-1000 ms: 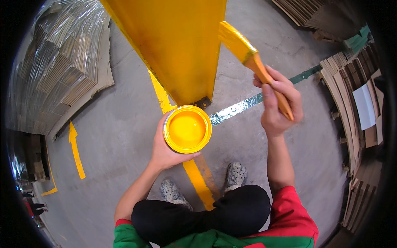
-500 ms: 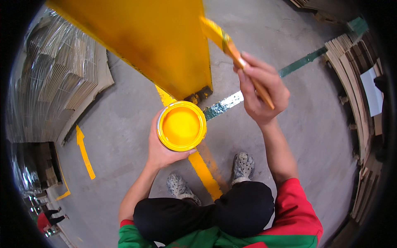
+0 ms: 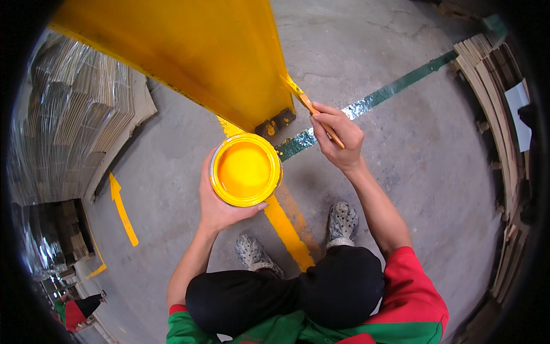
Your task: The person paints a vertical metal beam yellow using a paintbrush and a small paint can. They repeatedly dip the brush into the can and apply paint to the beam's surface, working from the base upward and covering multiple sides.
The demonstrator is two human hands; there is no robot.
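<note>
My left hand is wrapped round an open can of yellow paint, held upright above the floor. Yellow paint coats its rim. In my right hand is a paintbrush with an orange handle, gripped between thumb and fingers. Its yellow-coated bristles touch the right edge of a large yellow column, low down near the base. At the column's foot is a dark patch spotted with yellow.
A green line and a yellow line cross the grey floor. Plastic-wrapped cardboard stacks stand at left, beside a yellow floor arrow. More flat stacks line the right. Another person is far off at lower left.
My right hand has moved down and left, bringing the brush lower along the column's right edge. The paint can has shifted slightly left and up in view.
</note>
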